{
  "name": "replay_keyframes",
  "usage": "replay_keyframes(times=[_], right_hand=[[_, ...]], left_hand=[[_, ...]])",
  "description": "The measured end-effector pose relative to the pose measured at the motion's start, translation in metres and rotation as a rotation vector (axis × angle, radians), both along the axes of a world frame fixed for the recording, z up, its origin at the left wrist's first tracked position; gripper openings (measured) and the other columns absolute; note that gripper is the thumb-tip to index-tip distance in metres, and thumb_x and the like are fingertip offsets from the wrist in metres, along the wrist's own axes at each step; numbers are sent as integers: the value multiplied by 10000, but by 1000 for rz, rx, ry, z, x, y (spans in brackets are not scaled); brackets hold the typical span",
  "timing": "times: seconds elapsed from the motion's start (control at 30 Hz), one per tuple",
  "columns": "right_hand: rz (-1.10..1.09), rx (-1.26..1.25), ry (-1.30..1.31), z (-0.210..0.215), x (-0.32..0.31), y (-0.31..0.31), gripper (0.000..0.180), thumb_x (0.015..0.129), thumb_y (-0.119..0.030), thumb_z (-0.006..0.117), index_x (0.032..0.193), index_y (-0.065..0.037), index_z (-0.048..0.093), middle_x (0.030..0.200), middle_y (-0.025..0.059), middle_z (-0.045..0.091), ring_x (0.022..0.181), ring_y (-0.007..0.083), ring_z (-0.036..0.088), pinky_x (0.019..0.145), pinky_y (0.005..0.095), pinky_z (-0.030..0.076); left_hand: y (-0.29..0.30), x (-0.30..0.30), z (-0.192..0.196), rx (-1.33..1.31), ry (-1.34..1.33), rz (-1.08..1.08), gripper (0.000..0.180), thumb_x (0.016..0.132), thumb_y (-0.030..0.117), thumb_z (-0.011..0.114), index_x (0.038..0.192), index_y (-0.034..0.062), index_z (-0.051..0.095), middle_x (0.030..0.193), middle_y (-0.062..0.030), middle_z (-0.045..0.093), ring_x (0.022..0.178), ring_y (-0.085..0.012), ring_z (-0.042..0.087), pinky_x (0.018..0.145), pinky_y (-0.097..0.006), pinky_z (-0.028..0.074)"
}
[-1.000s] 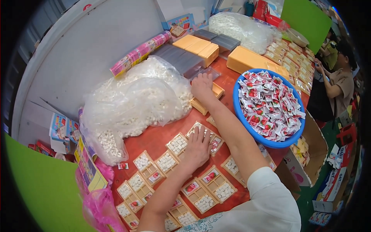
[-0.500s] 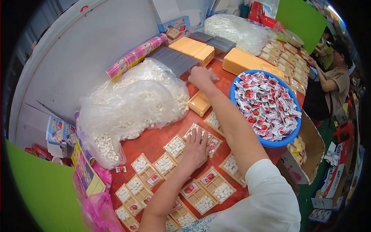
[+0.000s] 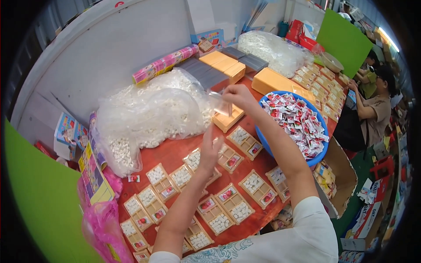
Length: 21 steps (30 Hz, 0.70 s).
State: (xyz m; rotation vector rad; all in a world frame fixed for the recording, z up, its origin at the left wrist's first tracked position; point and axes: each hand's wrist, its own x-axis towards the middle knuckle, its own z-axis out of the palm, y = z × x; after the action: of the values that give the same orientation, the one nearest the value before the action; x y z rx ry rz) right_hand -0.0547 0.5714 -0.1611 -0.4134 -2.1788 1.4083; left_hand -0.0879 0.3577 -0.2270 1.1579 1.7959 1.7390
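Note:
My right hand (image 3: pixel 239 96) is closed on a thin clear plastic cover (image 3: pixel 222 106), lifted above the table in front of the bag of white pieces. Just below it, my left hand (image 3: pixel 211 149) is raised with fingers apart and pointing up near the cover; whether it touches the cover I cannot tell. Under and around my left arm lie several tan compartment trays (image 3: pixel 229 157). They hold small white pieces, and many have a red-and-white strawberry packet in one compartment. A stack of empty-looking tan trays (image 3: pixel 228 119) stands just beyond my hands.
A blue basin (image 3: pixel 322 154) full of strawberry packets stands to the right. Large clear bags of white pieces (image 3: pixel 153 116) lie behind the trays. Grey stacks (image 3: pixel 199 70) and tan tray stacks (image 3: pixel 219 61) fill the back. A person (image 3: pixel 377 109) sits at the far right.
My right hand has drawn back from beside the grey stacks, bringing a clear plastic cover into view. My left hand has lifted off the trays toward it.

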Motion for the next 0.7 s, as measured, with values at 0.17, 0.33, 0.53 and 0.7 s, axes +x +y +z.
replay_keyframes(times=[0.17, 0.33, 0.53, 0.7], right_hand=[[108, 527, 147, 20, 77, -125, 83, 704, -72, 621, 707, -18, 558, 676, 97, 533, 669, 276, 550, 632, 374, 453], [125, 931, 178, 7, 127, -189, 153, 680, -42, 679, 781, -55, 565, 788, 78, 533, 796, 260, 540, 904, 437, 403], [84, 822, 134, 4, 171, -224, 130, 734, -64, 672, 839, -56, 596, 849, 73, 568, 876, 248, 562, 936, 421, 388], [88, 115, -4, -5, 188, -250, 159, 838, -121, 607, 971, -36, 624, 915, 67, 591, 870, 180, 587, 816, 311, 444]], left_hand=[[-18, -11, 19, 379, -1352, -532, 633, 931, 505, 411, 1398, 83, 343, 1376, -201, 437, 1173, -397, 493, 1037, -536, 336], [-41, 20, 13, 542, -1594, -626, 483, 921, 365, 494, 1216, -17, 509, 1185, -182, 589, 1091, -319, 571, 991, -446, 425], [-79, 58, 20, 492, -1466, -626, 537, 871, 346, 560, 1253, -21, 470, 1169, -198, 587, 1066, -327, 582, 954, -441, 456], [-114, 96, 41, 303, -802, -305, 754, 816, 243, 581, 1457, 75, 221, 1398, -131, 385, 1188, -259, 488, 927, -361, 459]])
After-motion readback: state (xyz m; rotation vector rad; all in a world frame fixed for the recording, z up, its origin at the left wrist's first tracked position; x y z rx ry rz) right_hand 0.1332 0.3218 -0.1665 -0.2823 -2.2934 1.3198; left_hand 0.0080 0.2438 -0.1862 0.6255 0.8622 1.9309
